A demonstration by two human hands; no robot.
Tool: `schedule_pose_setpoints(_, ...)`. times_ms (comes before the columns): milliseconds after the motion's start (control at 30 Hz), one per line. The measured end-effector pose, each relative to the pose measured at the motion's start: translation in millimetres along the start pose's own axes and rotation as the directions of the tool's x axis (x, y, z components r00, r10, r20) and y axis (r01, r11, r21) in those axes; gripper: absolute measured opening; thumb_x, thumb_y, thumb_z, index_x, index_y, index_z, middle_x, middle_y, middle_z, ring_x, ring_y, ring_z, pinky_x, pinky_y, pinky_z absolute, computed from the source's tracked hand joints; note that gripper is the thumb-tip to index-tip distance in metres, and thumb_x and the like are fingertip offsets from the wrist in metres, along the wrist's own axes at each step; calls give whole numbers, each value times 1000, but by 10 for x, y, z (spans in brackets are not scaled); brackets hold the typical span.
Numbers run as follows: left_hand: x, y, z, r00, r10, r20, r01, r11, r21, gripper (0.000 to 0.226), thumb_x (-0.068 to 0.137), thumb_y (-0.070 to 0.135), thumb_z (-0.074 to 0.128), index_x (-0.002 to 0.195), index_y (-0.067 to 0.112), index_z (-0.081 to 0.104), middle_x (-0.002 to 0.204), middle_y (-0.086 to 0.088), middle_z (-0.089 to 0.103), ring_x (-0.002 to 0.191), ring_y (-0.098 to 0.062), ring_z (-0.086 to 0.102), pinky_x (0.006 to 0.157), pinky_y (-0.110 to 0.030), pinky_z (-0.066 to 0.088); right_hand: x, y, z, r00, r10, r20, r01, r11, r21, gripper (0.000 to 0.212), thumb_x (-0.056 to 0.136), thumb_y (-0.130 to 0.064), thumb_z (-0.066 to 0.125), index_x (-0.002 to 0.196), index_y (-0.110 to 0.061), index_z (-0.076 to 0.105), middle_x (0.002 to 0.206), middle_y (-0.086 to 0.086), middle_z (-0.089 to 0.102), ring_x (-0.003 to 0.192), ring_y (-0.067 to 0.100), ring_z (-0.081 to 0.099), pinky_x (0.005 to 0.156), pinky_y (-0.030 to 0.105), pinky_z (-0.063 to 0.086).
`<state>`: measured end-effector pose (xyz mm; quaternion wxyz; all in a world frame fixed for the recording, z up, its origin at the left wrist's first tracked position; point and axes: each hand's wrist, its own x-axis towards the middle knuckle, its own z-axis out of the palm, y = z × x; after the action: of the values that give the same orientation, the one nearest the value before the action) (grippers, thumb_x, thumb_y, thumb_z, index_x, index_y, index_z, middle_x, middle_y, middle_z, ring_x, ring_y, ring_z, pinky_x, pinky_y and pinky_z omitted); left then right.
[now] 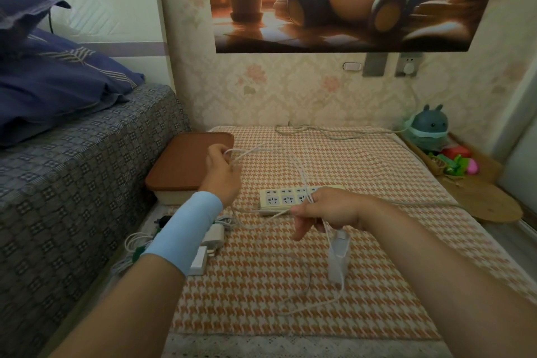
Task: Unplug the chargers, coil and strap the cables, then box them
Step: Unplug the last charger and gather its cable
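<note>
Now I am coiling. My left hand (222,173) pinches the white cable (244,151) by the lidded box (180,166) at far left. My right hand (328,209) grips another stretch over the power strip (279,197), the unplugged charger (338,256) dangling beneath. Next, I reckon, comes gathering the slack into even loops, ready for strapping.

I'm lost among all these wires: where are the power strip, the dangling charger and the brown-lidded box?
power strip (279,198): head view, socket face.
charger (338,261): head view, white body.
box (186,163): head view, brown lid.
</note>
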<state>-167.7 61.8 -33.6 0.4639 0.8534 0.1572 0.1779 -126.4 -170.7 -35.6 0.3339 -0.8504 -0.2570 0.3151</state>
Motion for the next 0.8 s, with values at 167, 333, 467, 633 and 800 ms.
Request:
schedule_pose_setpoints(167,-167,57,-5,941,312,132,-333,778,533,115,74,35,82,155,30,0,162,3,-15,149,-27,-2,119,-51,14,42,77,7,990,101,-101,-97,994,52,42,102,-45,55,93,-10,77,63,6,72,44,13,33,45,24,29)
schedule_pose_setpoints(333,-451,461,156,414,906,92,-812,322,487,55,73,5,73,125,16,59,137,-15,50,121,-35,50,99,-50,45,41,102,-31,986,156,-59,-148,982,118,40,100,-43,59,91,-9,78,55,4,63,41,13,31,44,25,26)
schedule_pose_setpoints(467,-564,440,392,341,900,272,-927,274,257,15,86,8,55,96,9,66,99,-8,63,80,-27,59,66,-41,51,25,102,-25,993,113,-25,-109,986,127,33,98,-30,60,74,-16,77,51,2,56,43,13,27,46,27,24)
schedule_pose_setpoints(633,-471,149,434,748,122,653,-432,836,339,43,95,48,54,131,25,55,117,2,69,101,-19,66,89,-41,54,-29,162,-83,993,105,50,-112,979,167,38,97,-44,63,85,-12,79,53,3,59,41,13,27,44,24,24)
schedule_pose_setpoints(800,-254,149,208,769,246,590,-421,889,178,34,91,46,64,63,26,69,55,2,56,52,-14,52,56,-32,48,-37,181,-128,987,19,158,-60,966,253,28,96,-34,66,75,-19,75,100,8,78,54,7,42,44,18,24)
